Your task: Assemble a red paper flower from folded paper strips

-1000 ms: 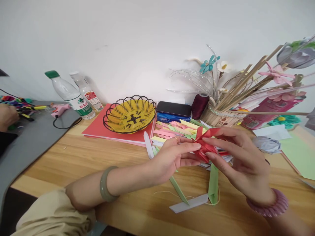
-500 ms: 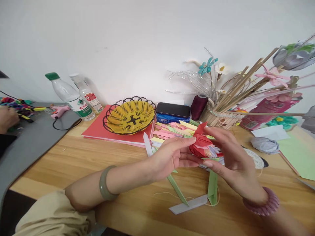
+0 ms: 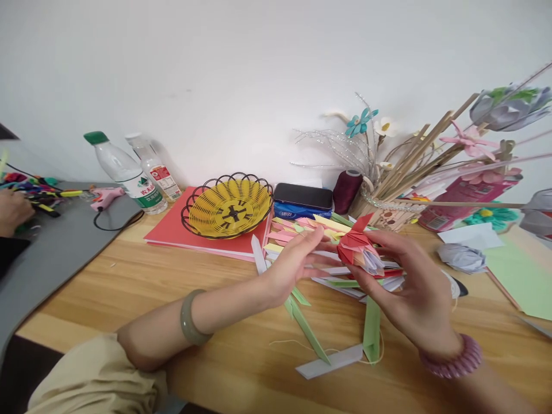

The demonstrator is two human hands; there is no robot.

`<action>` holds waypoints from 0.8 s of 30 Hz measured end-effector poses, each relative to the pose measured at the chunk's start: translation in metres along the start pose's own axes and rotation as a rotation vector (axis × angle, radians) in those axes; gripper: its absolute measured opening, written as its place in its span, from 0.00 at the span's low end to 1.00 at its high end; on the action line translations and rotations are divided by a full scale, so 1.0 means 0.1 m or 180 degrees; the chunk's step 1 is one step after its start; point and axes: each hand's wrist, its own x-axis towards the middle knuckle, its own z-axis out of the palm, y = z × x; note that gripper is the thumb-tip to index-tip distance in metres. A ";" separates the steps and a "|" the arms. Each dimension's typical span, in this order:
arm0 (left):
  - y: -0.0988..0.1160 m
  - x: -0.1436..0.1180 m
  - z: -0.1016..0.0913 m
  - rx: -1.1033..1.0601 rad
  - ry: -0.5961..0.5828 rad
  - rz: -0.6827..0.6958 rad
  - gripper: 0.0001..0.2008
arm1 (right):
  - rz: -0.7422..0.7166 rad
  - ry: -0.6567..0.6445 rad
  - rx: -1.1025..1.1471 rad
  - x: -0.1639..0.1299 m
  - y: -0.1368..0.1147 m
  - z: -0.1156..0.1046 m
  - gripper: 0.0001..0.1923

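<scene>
A folded paper flower (image 3: 353, 244), red outside with pale layers at one end, is held between the thumb and fingers of my right hand (image 3: 405, 282). My left hand (image 3: 291, 264) lies just left of it, fingers stretched and the thumb apart from the flower. Its fingertips reach close to the red petals; whether they touch I cannot tell. Under and behind both hands lie many folded paper strips (image 3: 302, 227) in pink, yellow, green and white. Green strips (image 3: 371, 330) and a white strip (image 3: 330, 361) lie nearer me, beside a thin string.
Behind stand a yellow basket (image 3: 233, 207) on red paper (image 3: 166, 227), a phone (image 3: 303, 197), a thread spool (image 3: 347, 192) and a pot of craft flowers (image 3: 383, 210). Bottles (image 3: 142, 192) and a pink glue gun (image 3: 106, 197) are left; another person's hand (image 3: 15, 210) works there. A crumpled paper flower (image 3: 461, 257) lies right.
My left hand has let go of the red flower and drawn slightly left, its thumb lifted away. The flower has tilted, showing more pale layers, and stays in my right hand.
</scene>
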 end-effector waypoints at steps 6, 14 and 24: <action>-0.01 0.02 0.03 0.0326 -0.0164 0.0725 0.19 | -0.0565 -0.0152 -0.0588 0.00 0.02 0.01 0.23; -0.02 0.06 -0.05 0.0599 -0.0338 0.0663 0.18 | 0.0644 -0.0031 0.0317 0.03 -0.02 -0.06 0.13; 0.06 0.08 -0.11 0.0412 -0.0569 -0.0039 0.12 | 0.1174 -0.0617 0.1082 0.13 -0.04 -0.06 0.07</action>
